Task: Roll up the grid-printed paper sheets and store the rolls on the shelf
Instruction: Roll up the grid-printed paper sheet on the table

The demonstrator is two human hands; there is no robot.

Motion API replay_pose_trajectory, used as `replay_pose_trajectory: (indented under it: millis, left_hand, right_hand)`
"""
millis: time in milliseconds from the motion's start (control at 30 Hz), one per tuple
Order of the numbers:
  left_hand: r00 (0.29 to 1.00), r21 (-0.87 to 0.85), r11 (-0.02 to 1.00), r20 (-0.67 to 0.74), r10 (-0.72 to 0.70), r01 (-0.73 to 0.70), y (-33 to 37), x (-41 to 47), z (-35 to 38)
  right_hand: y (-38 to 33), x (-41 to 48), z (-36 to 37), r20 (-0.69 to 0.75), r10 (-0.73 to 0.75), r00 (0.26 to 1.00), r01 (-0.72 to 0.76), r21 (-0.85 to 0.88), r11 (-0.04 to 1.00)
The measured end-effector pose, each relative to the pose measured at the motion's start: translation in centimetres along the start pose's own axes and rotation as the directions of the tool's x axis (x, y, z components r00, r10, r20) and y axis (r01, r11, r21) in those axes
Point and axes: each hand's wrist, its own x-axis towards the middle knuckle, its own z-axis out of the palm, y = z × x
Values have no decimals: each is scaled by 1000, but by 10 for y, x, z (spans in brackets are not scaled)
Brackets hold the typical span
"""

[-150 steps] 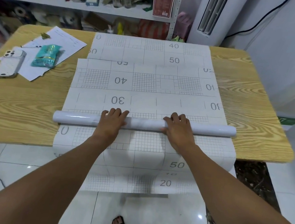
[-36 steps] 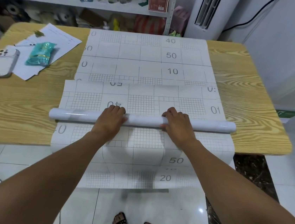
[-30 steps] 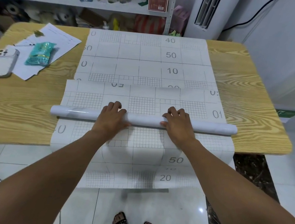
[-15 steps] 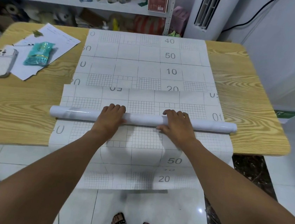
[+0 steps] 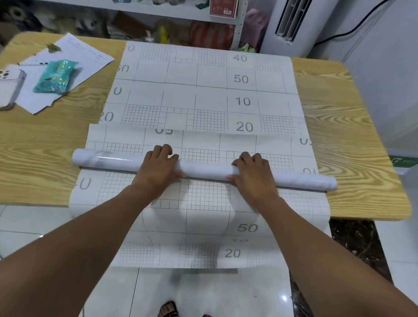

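A glossy white paper roll is held crosswise on the wood-grain table, atop white grid-printed paper sheets spread toward 12 o'clock and draped toward 6 o'clock; it is gripped by the left hand and the right hand, fingers curled over its top, thumbs at its near side. A white phone and a teal packet are seen at 10 o'clock; a white shelf at 12 o'clock.

the half-wound roll, white and glossy, lies crosswise near the worktop's front edge; its loose sheet, grid-printed, stretches away flat toward a second sheet; a third sheet drapes over the front edge
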Motion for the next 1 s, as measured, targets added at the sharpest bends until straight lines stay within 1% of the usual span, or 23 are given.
replay_pose_trajectory:
  millis: [133,267,433,500,600,667,767,867,1000]
  left_hand:
    - [1000,-21,1000,30,3,-2,1,-2,-1]
    - [1000,-22,1000,18,22,-22,-1,-4,3]
    - [1000,-89,996,22,6,-4,-2,-2,0]
    - [999,-84,996,33,14,-11,-3,-1,-1]
    - [999,-97,995,27,24,-21,-6,-2,3]
    - [999,-90,995,18,36,-35,-8,-4,4]
    - [999,-64,997,-11,44,-45,-10,-4,5]
    - [999,-30,998,1,53,-53,-11,-4,2]
    - [994,27,995,39,99,-100,-14,-2,-1]
  right_hand:
    - [2,0,2,36,-13,999,14,-32,999]
    - [-2,-2,2,45,-12,999,12,-16,1000]
    - [-2,-5,2,1,20,1000,-20,35,999]
    - [-1,-4,2,0,17,1000,-17,7,1000]
    - [-4,-4,5,-65,37,997,-36,13,999]
    - [-5,-6,8,-105,45,993,-45,-1,999]
    - [-4,-10,7,-90,35,995,-37,-23,999]
    - [-5,-10,6,-40,38,999,-37,28,999]
    - [-7,-8,3,-70,23,997,-17,95,995]
